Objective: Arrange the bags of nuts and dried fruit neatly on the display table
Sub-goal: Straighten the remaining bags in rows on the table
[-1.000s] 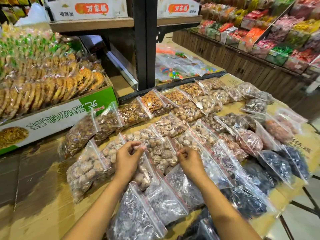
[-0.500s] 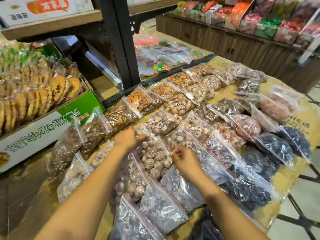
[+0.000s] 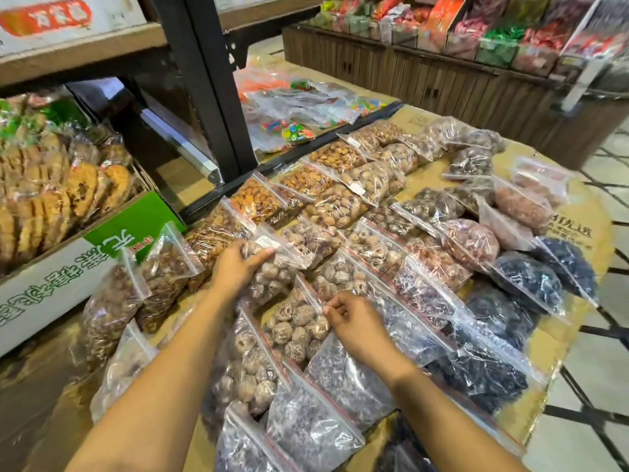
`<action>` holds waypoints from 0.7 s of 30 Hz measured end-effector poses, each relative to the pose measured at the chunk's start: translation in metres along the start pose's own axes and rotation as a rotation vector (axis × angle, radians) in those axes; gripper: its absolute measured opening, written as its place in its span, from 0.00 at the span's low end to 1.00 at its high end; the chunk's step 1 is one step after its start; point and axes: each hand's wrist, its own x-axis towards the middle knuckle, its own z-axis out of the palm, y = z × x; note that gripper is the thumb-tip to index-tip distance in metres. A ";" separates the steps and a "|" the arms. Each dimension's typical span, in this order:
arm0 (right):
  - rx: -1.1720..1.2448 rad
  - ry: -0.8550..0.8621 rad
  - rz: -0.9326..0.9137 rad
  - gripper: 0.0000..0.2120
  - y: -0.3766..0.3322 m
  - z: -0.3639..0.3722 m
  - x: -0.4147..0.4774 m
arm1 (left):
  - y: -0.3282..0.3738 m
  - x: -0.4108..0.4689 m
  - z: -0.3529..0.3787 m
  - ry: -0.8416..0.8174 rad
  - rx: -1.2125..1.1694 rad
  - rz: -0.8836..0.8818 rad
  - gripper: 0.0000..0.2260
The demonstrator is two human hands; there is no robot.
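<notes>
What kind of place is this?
Most likely a snack and dried-goods shop: clear bags of nuts and dried fruit in rows on a cardboard-covered table, bins of wrapped sweets behind, a carton of packaged biscuits at the left.

I get even, fairly bright indoor light, soft, can't tell the source. Shadows weak; darker patch under the shelf point(image 3: 102, 52) at left. Glare specks all over the clear bags point(image 3: 374, 253), hiding some contents. Centre sharp enough. Candy racks point(image 3: 510, 32) top right smeared, blurry. Far right edge soft too. Wide-angle bend: black post point(image 3: 204, 97) leans, corners stretch, forearms point(image 3: 153, 386) balloon at the bottom edge.
</notes>
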 end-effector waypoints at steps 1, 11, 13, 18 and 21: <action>0.001 0.005 0.005 0.07 0.001 0.001 0.000 | 0.003 0.001 0.007 -0.003 0.045 0.003 0.18; -0.009 0.017 -0.032 0.06 -0.005 -0.001 -0.003 | 0.017 0.009 0.014 -0.105 0.070 0.031 0.27; -0.007 0.022 -0.030 0.06 -0.006 -0.001 -0.004 | 0.014 0.000 -0.004 -0.045 0.085 0.077 0.28; 0.003 0.035 -0.020 0.06 -0.008 -0.002 -0.007 | -0.031 -0.026 -0.057 -0.055 0.268 0.035 0.31; 0.007 0.042 -0.011 0.06 -0.009 -0.001 -0.009 | -0.054 -0.037 -0.072 -0.166 0.304 -0.107 0.28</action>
